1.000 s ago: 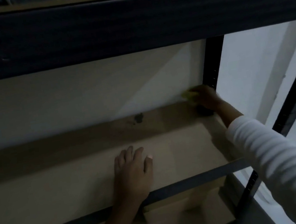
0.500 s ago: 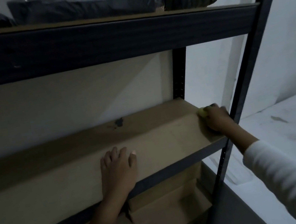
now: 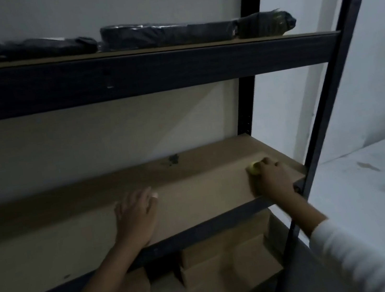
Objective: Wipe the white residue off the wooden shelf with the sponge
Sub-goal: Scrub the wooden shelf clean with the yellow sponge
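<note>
While the left hand (image 3: 136,212) was laid flat, fingers straight, on the wooden shelf (image 3: 201,190), a yellow sponge (image 3: 253,169) was gripped under the right hand (image 3: 271,178) fingertips, nr the shelf's rt end.

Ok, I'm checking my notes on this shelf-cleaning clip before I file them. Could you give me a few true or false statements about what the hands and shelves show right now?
1. The right hand holds a yellow sponge on the shelf. True.
2. The left hand grips a cloth. False: it lies flat on the shelf and holds nothing.
3. Dark wrapped bundles lie on the upper shelf. True.
4. The sponge is at the left end of the shelf. False: it is near the right end, close to the black post.
5. A dark stain sits at the back of the shelf. True.
</note>
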